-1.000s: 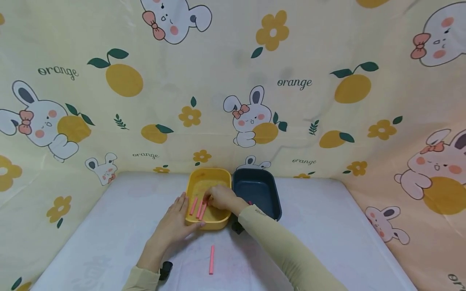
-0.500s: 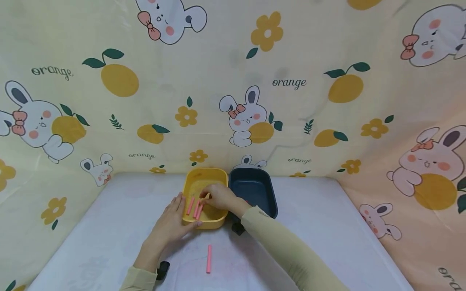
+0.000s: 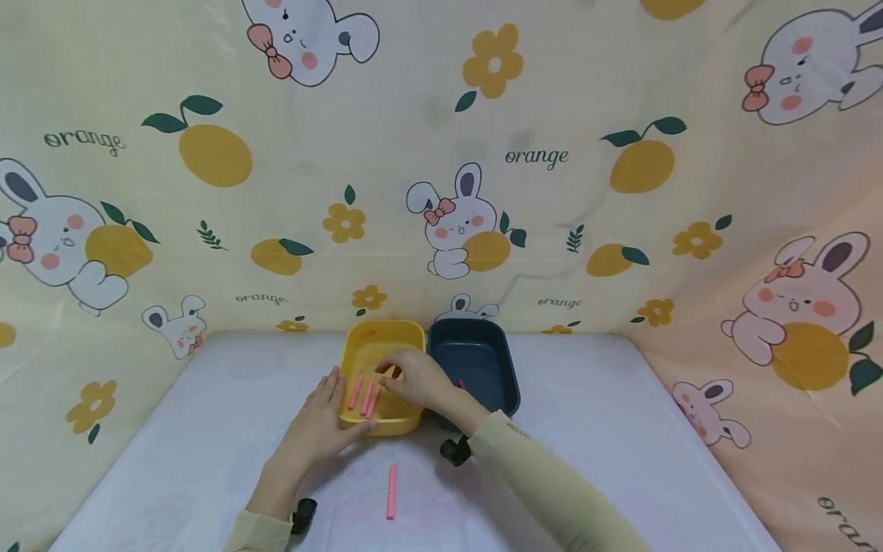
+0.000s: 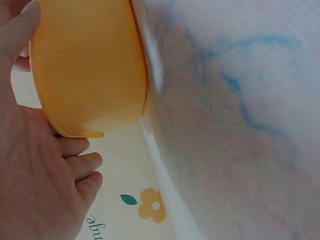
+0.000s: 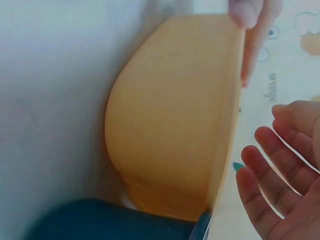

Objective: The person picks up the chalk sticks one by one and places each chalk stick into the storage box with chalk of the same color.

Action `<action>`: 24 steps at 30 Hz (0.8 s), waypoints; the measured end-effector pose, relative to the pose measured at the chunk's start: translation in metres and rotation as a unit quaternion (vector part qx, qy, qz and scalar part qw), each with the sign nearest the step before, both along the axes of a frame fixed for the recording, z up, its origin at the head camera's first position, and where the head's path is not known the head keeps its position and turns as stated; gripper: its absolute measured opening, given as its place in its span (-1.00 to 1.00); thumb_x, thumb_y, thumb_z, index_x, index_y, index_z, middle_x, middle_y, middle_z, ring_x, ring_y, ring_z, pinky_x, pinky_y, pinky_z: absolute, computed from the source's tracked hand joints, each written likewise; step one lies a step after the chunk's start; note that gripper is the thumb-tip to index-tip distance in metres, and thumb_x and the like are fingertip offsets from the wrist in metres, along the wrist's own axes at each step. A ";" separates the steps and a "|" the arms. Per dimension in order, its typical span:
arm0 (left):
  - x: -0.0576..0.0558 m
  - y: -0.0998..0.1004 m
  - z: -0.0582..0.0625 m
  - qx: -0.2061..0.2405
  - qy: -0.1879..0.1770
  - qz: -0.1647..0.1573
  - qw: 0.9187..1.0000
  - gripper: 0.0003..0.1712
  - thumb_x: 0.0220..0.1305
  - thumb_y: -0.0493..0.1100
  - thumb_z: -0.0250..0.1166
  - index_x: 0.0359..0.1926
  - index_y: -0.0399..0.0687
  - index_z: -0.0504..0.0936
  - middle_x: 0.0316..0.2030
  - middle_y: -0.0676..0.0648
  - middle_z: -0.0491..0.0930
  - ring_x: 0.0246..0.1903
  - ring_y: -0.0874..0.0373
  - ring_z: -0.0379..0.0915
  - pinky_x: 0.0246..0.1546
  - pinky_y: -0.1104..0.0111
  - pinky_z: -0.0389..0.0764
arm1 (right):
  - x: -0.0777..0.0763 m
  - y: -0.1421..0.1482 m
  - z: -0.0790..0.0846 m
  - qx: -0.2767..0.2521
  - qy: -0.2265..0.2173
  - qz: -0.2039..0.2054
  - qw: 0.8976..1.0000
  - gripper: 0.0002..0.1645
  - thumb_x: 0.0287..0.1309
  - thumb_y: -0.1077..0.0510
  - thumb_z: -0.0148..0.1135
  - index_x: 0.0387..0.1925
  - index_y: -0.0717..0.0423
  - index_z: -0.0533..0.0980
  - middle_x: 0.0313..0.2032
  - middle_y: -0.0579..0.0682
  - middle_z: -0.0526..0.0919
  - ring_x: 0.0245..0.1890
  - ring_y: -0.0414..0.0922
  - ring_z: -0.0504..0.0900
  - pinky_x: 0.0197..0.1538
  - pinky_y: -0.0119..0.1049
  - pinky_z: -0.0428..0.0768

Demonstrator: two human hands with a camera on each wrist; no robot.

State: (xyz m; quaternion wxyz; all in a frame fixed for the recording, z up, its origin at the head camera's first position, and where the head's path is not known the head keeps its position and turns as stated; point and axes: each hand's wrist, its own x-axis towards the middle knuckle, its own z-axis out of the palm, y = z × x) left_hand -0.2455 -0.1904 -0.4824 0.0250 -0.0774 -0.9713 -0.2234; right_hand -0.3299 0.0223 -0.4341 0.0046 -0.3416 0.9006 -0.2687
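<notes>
A yellow plastic bin stands on the table with several pink sticks, which look like chalk, at its left front. My left hand holds the bin's near left corner, thumb at the front rim and fingers bent over the left side. Over the bin hovers my right hand, thumb and index finger apart. Its fingers curve loosely in the right wrist view, with nothing seen between them. A longer pink stick lies alone on the table in front of the bin.
Right against the yellow bin stands a dark blue bin, partly covered by my right forearm. A bit of pink shows inside it. A patterned cloth hangs behind and at both sides. Faint coloured smears mark the white table.
My right hand has come up slightly from the sticks, its thumb and index finger parting. The left hand stays on the bin. The whole head view has drifted a little leftward.
</notes>
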 end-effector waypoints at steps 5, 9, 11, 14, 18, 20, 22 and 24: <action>0.001 0.000 0.002 -0.003 0.006 -0.005 1.000 0.42 0.21 0.61 0.20 0.59 -0.45 -0.01 0.63 -0.37 -0.14 0.58 -0.37 -0.14 0.55 -0.18 0.06 | 0.016 0.007 0.000 -0.056 0.006 -0.002 0.998 -0.77 0.38 0.09 0.37 -0.01 0.05 0.72 -0.10 -0.07 0.77 -0.18 -0.19 0.68 -0.20 -0.48 0.64; 0.002 0.000 0.002 -0.003 0.013 -0.011 1.000 0.41 0.23 0.60 0.21 0.57 -0.49 0.00 0.61 -0.41 -0.12 0.57 -0.39 -0.11 0.55 -0.18 0.07 | 0.029 0.013 -0.005 -0.092 0.010 -0.005 0.996 -0.79 0.39 0.12 0.35 -0.01 0.06 0.71 -0.08 -0.05 0.76 -0.20 -0.25 0.67 -0.22 -0.51 0.65; 0.002 0.000 0.003 -0.004 0.013 -0.011 1.000 0.41 0.23 0.60 0.21 0.57 -0.49 0.01 0.61 -0.41 -0.11 0.57 -0.39 -0.10 0.55 -0.17 0.07 | 0.035 0.017 -0.008 -0.105 0.012 -0.008 0.994 -0.79 0.39 0.13 0.34 0.00 0.06 0.70 -0.09 -0.09 0.74 -0.21 -0.27 0.66 -0.21 -0.51 0.65; 0.003 0.001 0.003 -0.005 0.014 -0.010 1.000 0.42 0.22 0.60 0.21 0.57 -0.49 0.01 0.61 -0.41 -0.11 0.56 -0.39 -0.09 0.55 -0.17 0.08 | 0.044 0.021 -0.011 -0.126 0.014 -0.014 0.992 -0.78 0.39 0.13 0.34 0.01 0.05 0.69 -0.09 -0.13 0.73 -0.22 -0.28 0.64 -0.21 -0.50 0.66; 0.003 0.002 0.004 -0.004 0.015 -0.006 1.000 0.41 0.21 0.59 0.23 0.57 -0.50 0.02 0.61 -0.42 -0.10 0.56 -0.39 -0.09 0.54 -0.18 0.09 | 0.056 0.026 -0.014 -0.161 0.019 -0.017 0.987 -0.78 0.36 0.17 0.37 0.01 0.03 0.67 -0.08 -0.10 0.74 -0.22 -0.22 0.66 -0.20 -0.43 0.71; 0.004 0.002 0.004 -0.002 0.013 -0.005 1.000 0.40 0.21 0.58 0.24 0.57 -0.50 0.03 0.60 -0.42 -0.09 0.56 -0.40 -0.09 0.54 -0.19 0.09 | 0.062 0.028 -0.017 -0.172 0.018 -0.020 0.985 -0.76 0.34 0.19 0.38 0.03 0.04 0.66 -0.08 -0.09 0.74 -0.23 -0.21 0.66 -0.19 -0.42 0.71; 0.004 0.002 0.005 -0.001 0.012 -0.006 1.000 0.39 0.22 0.56 0.26 0.56 -0.50 0.03 0.60 -0.42 -0.09 0.56 -0.40 -0.10 0.54 -0.18 0.08 | 0.069 0.030 -0.019 -0.179 0.007 -0.025 0.983 -0.73 0.34 0.19 0.38 0.04 0.03 0.65 -0.08 -0.08 0.72 -0.23 -0.23 0.65 -0.18 -0.43 0.71; 0.004 0.002 0.005 -0.002 0.013 -0.006 1.000 0.39 0.23 0.55 0.26 0.56 -0.51 0.02 0.60 -0.42 -0.10 0.56 -0.40 -0.10 0.54 -0.18 0.08 | 0.074 0.032 -0.022 -0.185 -0.002 -0.025 0.982 -0.72 0.33 0.21 0.38 0.06 0.05 0.63 -0.08 -0.07 0.71 -0.25 -0.25 0.63 -0.18 -0.43 0.71</action>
